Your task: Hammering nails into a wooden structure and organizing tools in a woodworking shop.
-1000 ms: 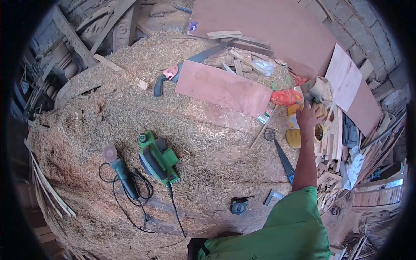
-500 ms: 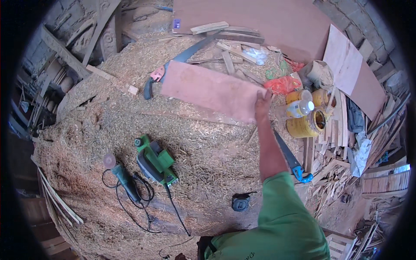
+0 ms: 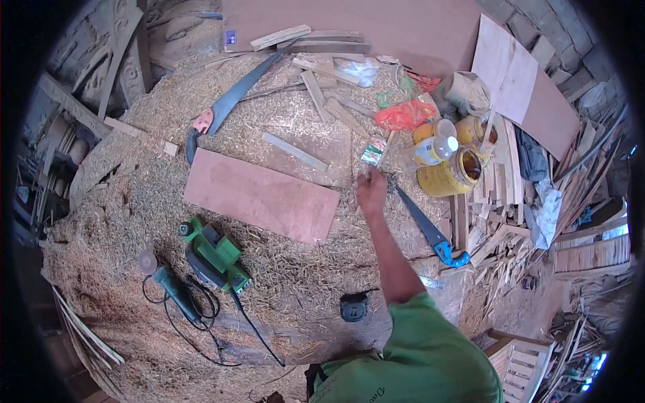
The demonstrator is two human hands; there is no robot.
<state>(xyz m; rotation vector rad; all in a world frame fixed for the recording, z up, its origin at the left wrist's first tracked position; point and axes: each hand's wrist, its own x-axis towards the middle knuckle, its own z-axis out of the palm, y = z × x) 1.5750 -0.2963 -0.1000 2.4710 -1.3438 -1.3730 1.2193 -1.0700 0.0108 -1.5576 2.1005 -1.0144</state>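
My right hand [image 3: 371, 191] reaches over the shavings at the middle right, its fingers curled down and pressed together. Whatever they grip, if anything, is hidden. Just beyond the fingertips lie a small green-and-white packet [image 3: 373, 152] and a thin pale stick [image 3: 386, 149]. Left of the hand, and apart from it, a pinkish rectangular plywood piece [image 3: 262, 195] lies flat. A handsaw with a blue handle [image 3: 430, 232] lies to its right. A pale flat strip [image 3: 294, 151] rests beyond the plywood piece. My left hand does not show.
A green electric planer [image 3: 216, 254] and an angle grinder [image 3: 176, 292] lie at the left with their cords. A tape measure [image 3: 353, 307] is near me. Yellow jars [image 3: 449, 172], a clear bottle [image 3: 433, 150] and a pink-handled saw [image 3: 235, 97] lie farther off.
The plywood piece, held up by my right hand before, now lies flat nearer to me, let go. My right hand has moved beside the small packet. The whole view has shifted.
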